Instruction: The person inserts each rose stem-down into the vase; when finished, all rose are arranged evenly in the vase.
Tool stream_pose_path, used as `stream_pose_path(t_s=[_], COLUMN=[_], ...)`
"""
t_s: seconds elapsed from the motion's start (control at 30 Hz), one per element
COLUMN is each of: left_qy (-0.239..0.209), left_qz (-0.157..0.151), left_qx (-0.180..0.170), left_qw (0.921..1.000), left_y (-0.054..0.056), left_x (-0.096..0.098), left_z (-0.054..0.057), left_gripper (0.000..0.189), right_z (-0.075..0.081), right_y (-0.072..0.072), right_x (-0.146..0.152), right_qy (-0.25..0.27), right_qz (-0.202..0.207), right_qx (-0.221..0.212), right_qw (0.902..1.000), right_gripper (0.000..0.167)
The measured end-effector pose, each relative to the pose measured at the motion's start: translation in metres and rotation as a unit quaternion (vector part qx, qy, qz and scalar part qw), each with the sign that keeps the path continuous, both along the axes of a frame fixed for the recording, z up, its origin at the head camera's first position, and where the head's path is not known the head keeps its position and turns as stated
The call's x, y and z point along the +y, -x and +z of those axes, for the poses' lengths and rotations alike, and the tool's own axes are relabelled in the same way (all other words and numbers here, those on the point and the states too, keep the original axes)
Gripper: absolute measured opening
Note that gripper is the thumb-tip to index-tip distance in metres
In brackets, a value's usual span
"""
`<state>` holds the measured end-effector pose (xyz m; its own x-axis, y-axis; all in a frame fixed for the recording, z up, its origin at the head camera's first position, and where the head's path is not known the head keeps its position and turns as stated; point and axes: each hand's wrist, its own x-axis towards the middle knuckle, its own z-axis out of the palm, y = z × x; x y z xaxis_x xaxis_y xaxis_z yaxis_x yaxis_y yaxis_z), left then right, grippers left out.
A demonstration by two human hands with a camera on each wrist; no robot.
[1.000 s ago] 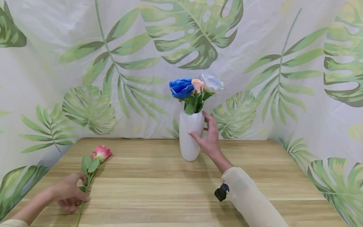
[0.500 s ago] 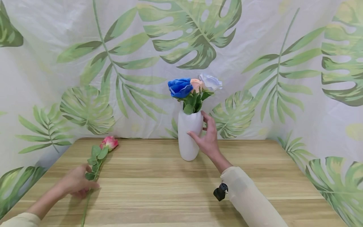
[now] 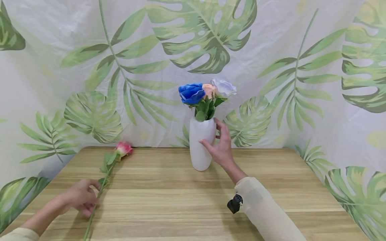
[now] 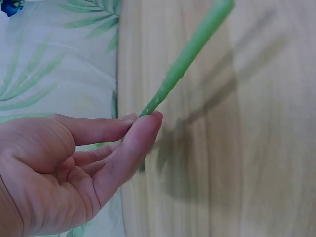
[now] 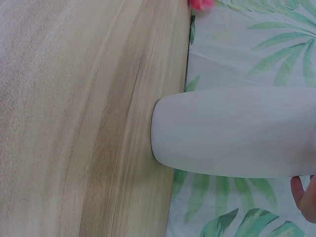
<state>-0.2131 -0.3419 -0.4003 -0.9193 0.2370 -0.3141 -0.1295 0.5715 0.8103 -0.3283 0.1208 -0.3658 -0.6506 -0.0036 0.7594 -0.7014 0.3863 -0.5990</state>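
Observation:
My left hand [image 3: 79, 194] pinches the green stem of a pink rose [image 3: 124, 149] over the table's left side. In the left wrist view, thumb and fingertips meet on the stem [image 4: 185, 61], whose lower end sticks out past them. My right hand [image 3: 222, 147] holds the right side of a white vase [image 3: 199, 144], thumb on the front and fingers toward the back. Upright on the table, the vase bears a blue rose [image 3: 191, 93], a peach rose [image 3: 209, 89] and a pale lilac-white rose [image 3: 224, 87]. Their stems are hidden inside.
The wood-grain table [image 3: 169, 207] ends at a leaf-printed cloth [image 3: 144, 100] hanging behind it. The vase stands near the back edge. A small black device [image 3: 235, 204] sits at my right cuff.
The pink rose has shifted right and toward the back edge, and its stem tilts further right. My left hand moved slightly right with it. My right hand and the vase stay put.

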Motion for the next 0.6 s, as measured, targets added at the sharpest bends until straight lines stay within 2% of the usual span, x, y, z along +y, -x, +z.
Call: stream_pose_path(t_s=[0.13,0.23,0.33,0.4,0.47,0.6], left_qy=[-0.056,-0.092,-0.128,-0.155,-0.190,-0.284], left_qz=[-0.033,-0.029,-0.011,0.009,0.033,0.077], left_qx=[0.009,0.034,0.090,0.131,0.169,0.209], left_qw=[0.9979,0.9948,0.9876,0.9791,0.9667,0.9326], left_y=[0.004,0.007,0.009,0.010,0.012,0.015], left_x=[0.001,0.009,0.024,0.037,0.050,0.077], left_z=[0.009,0.014,0.014,0.013,0.011,0.013], left_gripper=[0.036,0.041,0.049,0.053,0.055,0.045], right_z=[0.000,0.000,0.000,0.000,0.000,0.000], right_y=[0.001,0.001,0.002,0.002,0.002,0.001], right_x=[0.000,0.001,0.001,0.001,0.001,0.001], right_qy=[0.000,0.001,0.001,-0.001,-0.003,-0.004], right_qz=[0.000,-0.003,-0.003,-0.003,-0.003,-0.005], right_qx=[0.001,0.002,0.004,0.003,0.001,-0.008], right_qw=[1.0000,1.0000,1.0000,1.0000,1.0000,1.0000], right_gripper=[0.086,0.086,0.086,0.086,0.086,0.087])
